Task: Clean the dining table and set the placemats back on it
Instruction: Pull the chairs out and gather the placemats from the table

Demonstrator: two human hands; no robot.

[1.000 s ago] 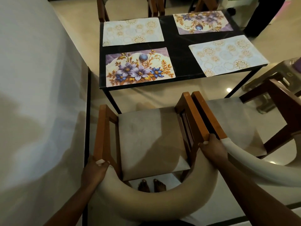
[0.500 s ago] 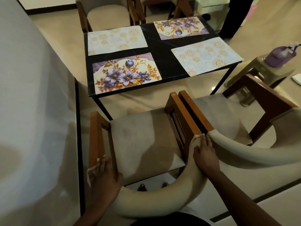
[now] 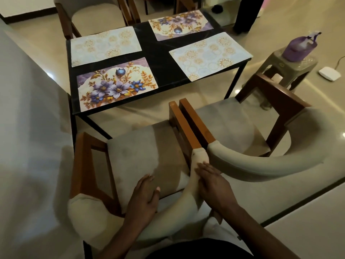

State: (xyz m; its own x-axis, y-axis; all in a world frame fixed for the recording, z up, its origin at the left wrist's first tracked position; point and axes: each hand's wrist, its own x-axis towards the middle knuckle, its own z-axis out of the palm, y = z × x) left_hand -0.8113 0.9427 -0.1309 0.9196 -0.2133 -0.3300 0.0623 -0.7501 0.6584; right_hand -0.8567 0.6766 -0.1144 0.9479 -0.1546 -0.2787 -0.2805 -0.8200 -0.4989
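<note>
The black dining table (image 3: 155,58) carries four placemats lying flat: a floral one (image 3: 115,85) near left, a pale patterned one (image 3: 105,45) far left, a second floral one (image 3: 180,25) far right, and a second pale one (image 3: 209,55) near right. In front of the table stands a wooden chair (image 3: 141,152) with a padded curved backrest (image 3: 89,212). My left hand (image 3: 143,195) lies over the middle of that backrest and the seat's rear edge, holding nothing. My right hand (image 3: 211,184) rests flat, fingers extended, on the backrest's right end.
A second chair (image 3: 229,124) stands tight against the first on the right. A grey stool (image 3: 291,66) with a purple spray bottle (image 3: 298,47) is at the right, a white device (image 3: 329,73) on the floor beyond. A pale wall (image 3: 28,128) runs along the left. Another chair (image 3: 95,14) and a standing person's legs (image 3: 244,14) are behind the table.
My left hand left the backrest's left end and moved right to its middle. My right hand went from gripping the right end to lying flat on it. The view tilted up.
</note>
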